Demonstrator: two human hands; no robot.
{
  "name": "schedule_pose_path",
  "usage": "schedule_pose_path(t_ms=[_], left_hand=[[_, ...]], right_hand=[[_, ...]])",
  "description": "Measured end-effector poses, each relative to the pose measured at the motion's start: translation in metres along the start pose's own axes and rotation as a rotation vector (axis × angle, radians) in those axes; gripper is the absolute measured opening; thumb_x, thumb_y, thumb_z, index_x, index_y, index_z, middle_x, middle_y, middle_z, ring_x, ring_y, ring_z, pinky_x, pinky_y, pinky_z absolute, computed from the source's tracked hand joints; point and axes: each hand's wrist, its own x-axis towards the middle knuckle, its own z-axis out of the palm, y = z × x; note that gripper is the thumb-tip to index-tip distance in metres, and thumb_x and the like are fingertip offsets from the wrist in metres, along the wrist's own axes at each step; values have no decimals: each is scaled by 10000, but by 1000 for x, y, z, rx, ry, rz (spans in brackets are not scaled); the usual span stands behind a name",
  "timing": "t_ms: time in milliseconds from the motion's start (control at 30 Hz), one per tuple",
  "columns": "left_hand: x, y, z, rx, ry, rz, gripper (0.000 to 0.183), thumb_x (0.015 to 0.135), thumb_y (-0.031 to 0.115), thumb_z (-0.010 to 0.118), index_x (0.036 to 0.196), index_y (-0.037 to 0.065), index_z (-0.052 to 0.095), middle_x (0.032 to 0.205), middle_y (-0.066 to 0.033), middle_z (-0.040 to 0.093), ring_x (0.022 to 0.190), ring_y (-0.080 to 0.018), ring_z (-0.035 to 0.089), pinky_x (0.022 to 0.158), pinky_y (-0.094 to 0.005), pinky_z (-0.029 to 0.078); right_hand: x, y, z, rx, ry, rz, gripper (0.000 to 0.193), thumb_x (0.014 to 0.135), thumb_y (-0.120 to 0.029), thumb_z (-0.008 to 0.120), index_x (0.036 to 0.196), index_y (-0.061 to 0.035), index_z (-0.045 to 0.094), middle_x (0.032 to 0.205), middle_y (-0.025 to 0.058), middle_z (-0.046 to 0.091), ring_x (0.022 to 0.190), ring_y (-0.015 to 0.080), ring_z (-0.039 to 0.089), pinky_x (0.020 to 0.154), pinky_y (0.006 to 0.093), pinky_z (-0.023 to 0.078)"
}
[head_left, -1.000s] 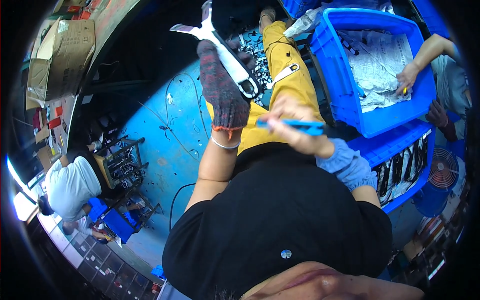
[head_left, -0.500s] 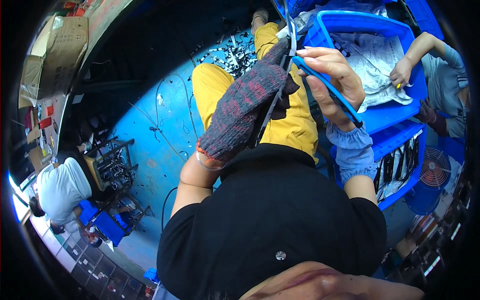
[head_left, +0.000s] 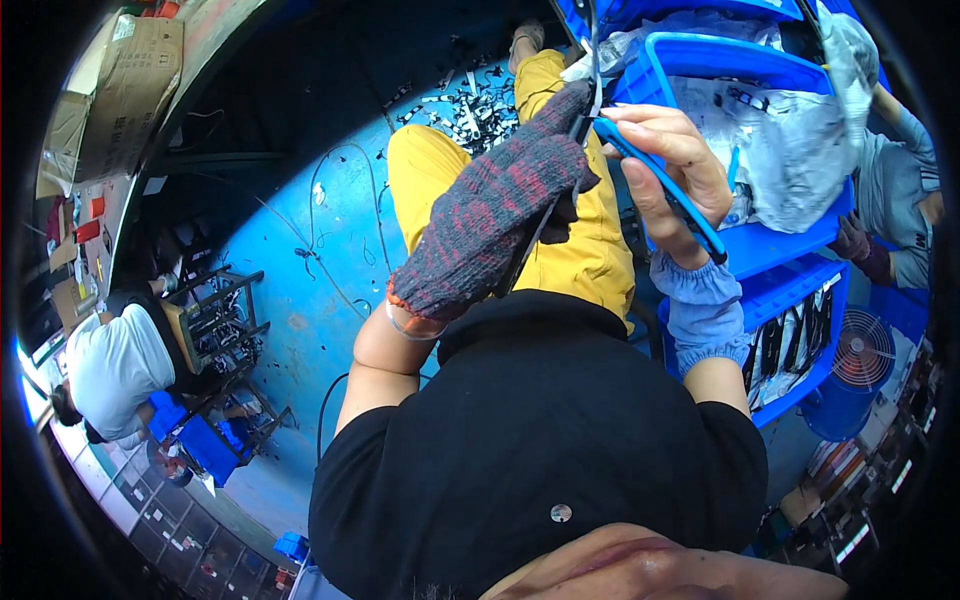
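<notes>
Holding a thin strip (head_left: 597, 58) in the gloved left hand (head_left: 505, 200) and a blue tool (head_left: 668, 186) in the bare right hand (head_left: 690, 165).
Both hands are closed around their things. The strip pokes up at one o'clock, and the tool's tip is right by it; I cannot tell if they touch. Little bits (head_left: 480, 112) lie on the floor (head_left: 310, 320) at twelve o'clock; a big blue bin (head_left: 730, 53) sits at two o'clock.

Room to pass lies over the floor (head_left: 300, 335) left of the hands (head_left: 500, 205), while blue crates (head_left: 750, 243) obstruct the right.
</notes>
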Motion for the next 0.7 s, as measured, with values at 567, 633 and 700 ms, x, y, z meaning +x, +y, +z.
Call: schedule_pose_path(t_ms=[567, 633, 700], left_hand=[[1, -14, -4, -808, -91, -375, 365, 951, 271, 547, 1187, -7, 548, 952, -61, 600, 739, -97, 533, 633, -186, 429], [3, -14, 3, -781, 116, -444, 398, 956, 279, 542, 1249, 11, 521, 948, -47, 602, 725, -88, 521, 624, -178, 422], [6, -17, 11, -721, 182, -443, 484, 965, 288, 536, 1360, 23, 446, 963, -35, 597, 740, -77, 515, 642, -183, 428]], right_hand=[[14, -1, -1, -189, -188, -94, 180, 745, 31, 688, 920, 17, 652, 903, 165, 678, 856, 278, 674, 779, 329, 533], [11, -2, 6, -191, -126, -45, 166, 745, 26, 684, 907, 16, 647, 891, 167, 675, 838, 282, 675, 773, 336, 533], [9, -4, 18, -205, -89, -40, 172, 757, 21, 676, 928, 13, 653, 886, 160, 675, 818, 278, 674, 757, 331, 529]])
